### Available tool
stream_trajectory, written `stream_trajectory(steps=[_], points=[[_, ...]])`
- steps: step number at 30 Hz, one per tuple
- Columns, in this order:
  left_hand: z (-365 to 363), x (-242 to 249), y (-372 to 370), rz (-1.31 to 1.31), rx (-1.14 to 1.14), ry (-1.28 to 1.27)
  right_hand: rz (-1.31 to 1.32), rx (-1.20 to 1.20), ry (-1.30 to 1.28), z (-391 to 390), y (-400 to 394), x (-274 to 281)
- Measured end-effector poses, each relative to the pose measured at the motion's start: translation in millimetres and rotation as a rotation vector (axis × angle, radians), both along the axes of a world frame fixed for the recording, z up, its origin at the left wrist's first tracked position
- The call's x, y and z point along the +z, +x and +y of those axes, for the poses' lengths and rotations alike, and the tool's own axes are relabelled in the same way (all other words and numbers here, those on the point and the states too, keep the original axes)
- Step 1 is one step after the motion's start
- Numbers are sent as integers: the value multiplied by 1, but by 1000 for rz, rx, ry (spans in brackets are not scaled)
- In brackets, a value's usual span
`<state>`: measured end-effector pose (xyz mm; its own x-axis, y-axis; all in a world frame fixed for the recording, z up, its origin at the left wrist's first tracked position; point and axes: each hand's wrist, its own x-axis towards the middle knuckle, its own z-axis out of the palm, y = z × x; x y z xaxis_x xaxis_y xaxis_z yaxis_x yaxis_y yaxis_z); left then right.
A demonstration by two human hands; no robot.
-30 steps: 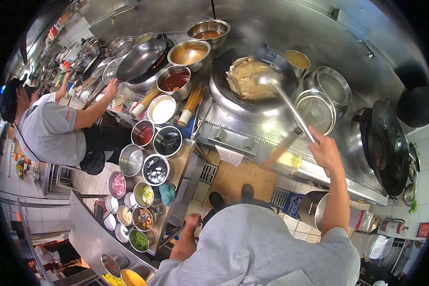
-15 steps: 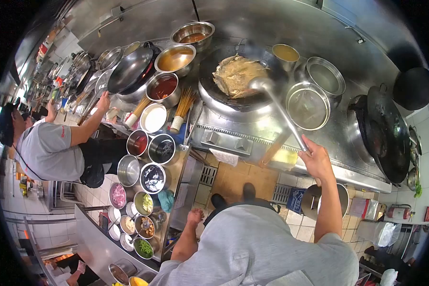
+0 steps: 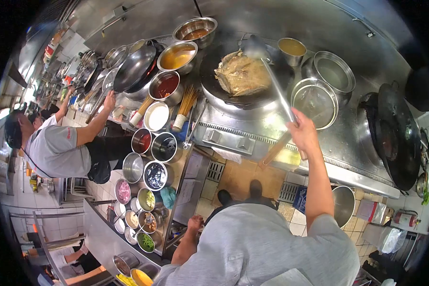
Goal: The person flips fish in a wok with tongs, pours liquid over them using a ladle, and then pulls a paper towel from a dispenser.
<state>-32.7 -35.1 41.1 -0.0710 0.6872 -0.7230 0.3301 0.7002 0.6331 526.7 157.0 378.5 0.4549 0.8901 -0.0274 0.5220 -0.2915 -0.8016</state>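
Observation:
My right hand [image 3: 303,135] is wrapped round the handle of a long metal ladle [image 3: 280,90]. The ladle's bowl is at the far right side of a dark wok [image 3: 209,71], partly blurred. Inside the wok lies a broad, golden-brown piece of food [image 3: 243,74] that looks like fried fish. My left hand [image 3: 195,223] hangs low by my left side with its fingers curled; nothing shows in it. It is nearest to the counter with the ingredient bowls, apart from them.
Bowls of sauce [image 3: 165,86] and a wire strainer [image 3: 314,104] flank the wok. Bamboo brushes [image 3: 185,107] lie nearby. Ingredient pots [image 3: 155,175] fill the left counter. A large wok [image 3: 398,138] leans at right. A co-worker [image 3: 62,148] works at left, one hand on a pan handle.
The ladle's bowl has moved from over the food to the wok's far side. My right hand has shifted forward and left. My left hand stays low.

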Motion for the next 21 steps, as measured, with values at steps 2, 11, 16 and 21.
stream_trajectory(steps=[2,11,16,21], points=[[-4,1,0,-30,53,-47,-43,56,-9,30,6,-4],[-39,31,32,-268,522,-9,-369,288,43,143,27,-35],[-83,35,44,150,234,-43,-444,329,-33,122,33,-29],[-105,31,44,402,-24,-125,-246,256,38,107,57,-61]])
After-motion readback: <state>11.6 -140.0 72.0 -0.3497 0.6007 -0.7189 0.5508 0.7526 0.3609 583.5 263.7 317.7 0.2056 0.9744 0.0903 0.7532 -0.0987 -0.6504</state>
